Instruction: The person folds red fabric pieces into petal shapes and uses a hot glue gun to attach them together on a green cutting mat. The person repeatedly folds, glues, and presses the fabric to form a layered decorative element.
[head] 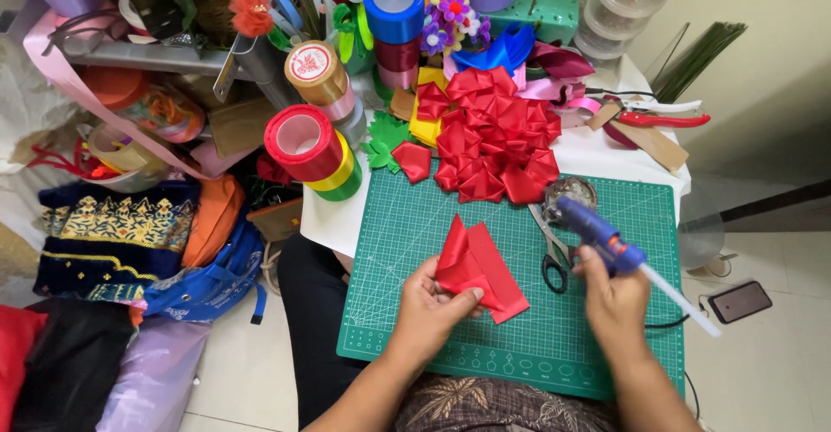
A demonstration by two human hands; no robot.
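Red satin ribbon piece (479,266), folded to a point, lies on the green cutting mat (415,224), pinched at its lower edge by the left hand (430,304). Over the mat's right side, the right hand (615,298) is closed around a blue glue gun (601,234). Black-handled scissors (550,254) lie just beside it. Behind, a heap of folded red ribbon petals (493,138) covers the white bench (325,211), near stacked ribbon spools (312,148).

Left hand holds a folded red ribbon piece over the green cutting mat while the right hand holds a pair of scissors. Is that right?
Not quite. In the head view the right hand holds a blue glue gun, not scissors; the scissors lie on the green cutting mat. The left hand does hold the folded red ribbon piece.
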